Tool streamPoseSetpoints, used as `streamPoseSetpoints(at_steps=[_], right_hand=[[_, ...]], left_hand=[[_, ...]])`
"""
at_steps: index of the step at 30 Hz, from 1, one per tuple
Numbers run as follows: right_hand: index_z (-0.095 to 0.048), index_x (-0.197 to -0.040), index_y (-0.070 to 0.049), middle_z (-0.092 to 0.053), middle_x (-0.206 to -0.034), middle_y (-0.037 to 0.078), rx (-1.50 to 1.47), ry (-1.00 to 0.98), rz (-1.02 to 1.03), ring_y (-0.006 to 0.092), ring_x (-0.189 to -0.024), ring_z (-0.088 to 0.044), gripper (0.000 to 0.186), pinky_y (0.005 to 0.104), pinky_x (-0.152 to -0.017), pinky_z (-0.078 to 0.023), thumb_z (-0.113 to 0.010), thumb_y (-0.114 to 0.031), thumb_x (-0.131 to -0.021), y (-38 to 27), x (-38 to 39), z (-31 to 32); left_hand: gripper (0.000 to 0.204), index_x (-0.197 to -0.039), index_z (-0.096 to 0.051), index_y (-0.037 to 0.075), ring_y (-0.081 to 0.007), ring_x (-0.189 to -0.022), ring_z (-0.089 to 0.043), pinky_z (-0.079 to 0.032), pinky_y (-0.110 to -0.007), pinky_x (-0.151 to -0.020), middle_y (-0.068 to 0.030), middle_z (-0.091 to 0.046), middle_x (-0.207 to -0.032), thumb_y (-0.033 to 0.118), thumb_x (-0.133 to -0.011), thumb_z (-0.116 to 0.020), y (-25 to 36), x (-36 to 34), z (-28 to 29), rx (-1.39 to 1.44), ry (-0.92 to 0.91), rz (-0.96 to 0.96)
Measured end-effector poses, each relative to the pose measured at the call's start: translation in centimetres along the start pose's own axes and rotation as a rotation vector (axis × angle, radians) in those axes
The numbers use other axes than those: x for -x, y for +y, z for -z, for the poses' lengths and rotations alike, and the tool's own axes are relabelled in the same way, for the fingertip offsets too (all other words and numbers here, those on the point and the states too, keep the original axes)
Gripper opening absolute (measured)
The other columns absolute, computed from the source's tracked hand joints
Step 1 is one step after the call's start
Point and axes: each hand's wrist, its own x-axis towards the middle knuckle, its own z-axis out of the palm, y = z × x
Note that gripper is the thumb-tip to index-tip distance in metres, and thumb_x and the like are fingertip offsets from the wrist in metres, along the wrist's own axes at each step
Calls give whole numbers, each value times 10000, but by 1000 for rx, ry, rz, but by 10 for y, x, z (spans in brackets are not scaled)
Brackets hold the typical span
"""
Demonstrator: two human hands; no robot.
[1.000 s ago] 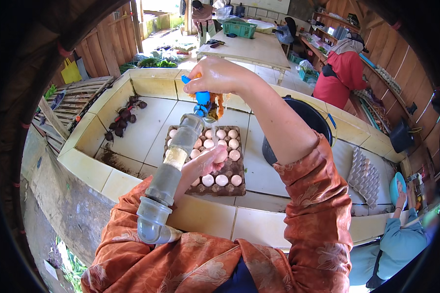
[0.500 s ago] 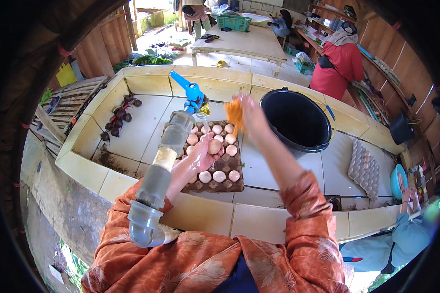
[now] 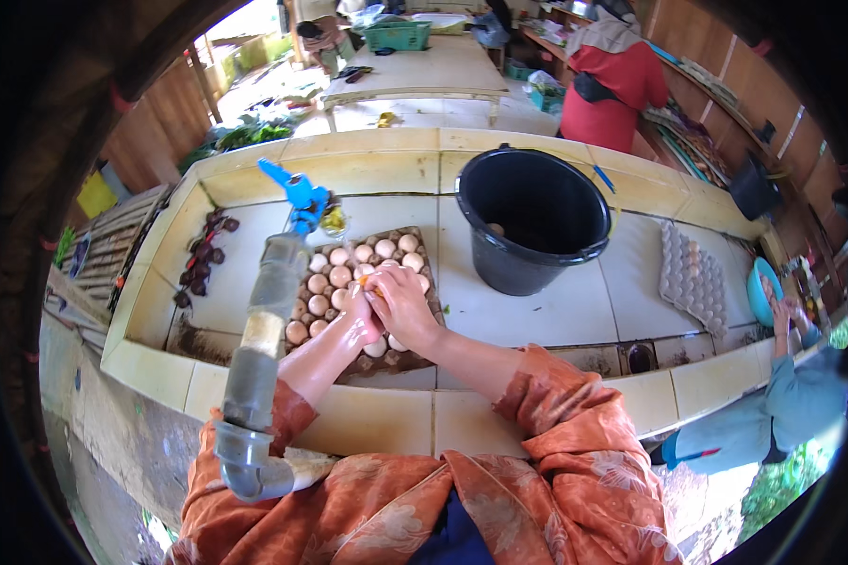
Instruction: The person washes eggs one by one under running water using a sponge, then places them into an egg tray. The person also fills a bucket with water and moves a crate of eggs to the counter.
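My left hand (image 3: 360,318) is cupped over the egg tray, closed round an egg that the fingers now hide. Pressed against it from the right is my right hand (image 3: 400,299), closed on an orange cloth (image 3: 360,281), of which only a small bit shows. Beneath both hands lies a brown egg tray (image 3: 386,363) with several pale eggs (image 3: 339,277). A tap with a blue handle (image 3: 301,193) stands just beyond my left hand, on a grey pipe (image 3: 264,301).
A black bucket (image 3: 528,268) stands right of the tray, with something pale inside. Farther right are a grey egg tray (image 3: 693,292) and a turquoise basin (image 3: 761,287), where another person's hands (image 3: 787,311) work. Dark reddish round things (image 3: 198,268) lie at left. A tiled rim (image 3: 367,421) surrounds the basin.
My right hand has come down and left with the orange cloth, from beside the bucket onto my left hand. The egg in my left hand is now covered. The view has shifted rightward.
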Motion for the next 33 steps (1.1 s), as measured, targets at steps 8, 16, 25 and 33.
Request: streamPoseSetpoints(at_steps=[8, 16, 25, 33], right_hand=[[-572, -954, -34, -627, -902, 164, -348, 85, -717, 276, -848, -610, 314, 364, -748, -477, -656, -267, -762, 51, -27, 0], [-541, -947, -64, -603, -858, 157, -155, 70, -473, 331, -821, -589, 162, 413, -704, -453, -540, -159, -816, 26, -6, -20], [-547, -955, -42, -597, -835, 158, -113, 222, -233, 336, -789, -576, 188, 417, -721, -458, -559, -170, -817, 38, -10, 1], [-628, -859, -62, -637, -854, 188, -21, -313, -677, 338, -822, -612, 219, 403, -712, -473, -552, -252, -784, 70, -12, 7]], left_hand=[[327, -891, -541, 163, -101, -497, -442, -322, -196, -386, 12, -538, -699, 486, -880, -490, 13, -4, -11, -120, -190, 19], [289, -888, -535, 143, -83, -557, -512, -377, -183, -417, 9, -561, -735, 428, -894, -487, 2, 11, -17, -107, -105, -126], [336, -1000, -551, 147, -131, -651, -556, -449, -197, -543, -29, -581, -866, 444, -926, -412, 0, 2, -22, -52, -15, -100], [365, -835, -565, 159, -116, -470, -435, -289, -220, -391, 8, -563, -663, 500, -880, -443, 6, -11, -2, -268, -97, 136]])
